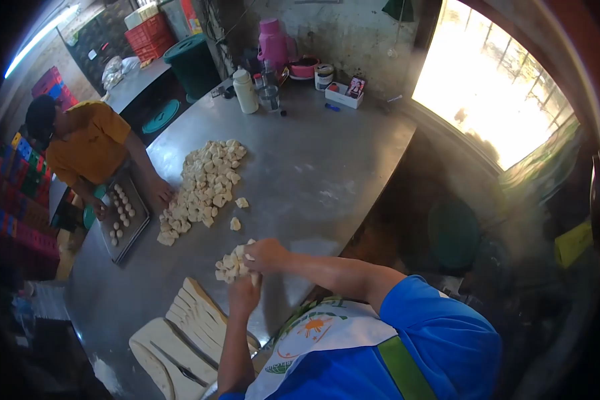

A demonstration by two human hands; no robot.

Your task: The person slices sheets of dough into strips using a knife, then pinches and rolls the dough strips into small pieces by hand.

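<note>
Both my hands are close together over a small pile of dough pieces (229, 267) near the table's front edge. My right hand (267, 256) is closed round some dough at the pile's right side. Just below it, my left hand (245, 293) is also closed on dough, most of which its fingers hide. Farther back lies a large heap of cut dough pieces (207, 180), with two loose pieces (239, 212) beside it. At the lower left, a slab of dough (155, 353) and dough cut into long strips (197, 313) lie side by side, with a knife (179, 363) on the slab.
Across the metal table (300, 180), a person in an orange shirt (90, 143) reaches to the heap beside a tray of dough balls (140, 217). Bottles (245, 93), a pink jug (272, 45) and a white box (343, 97) stand at the back edge.
</note>
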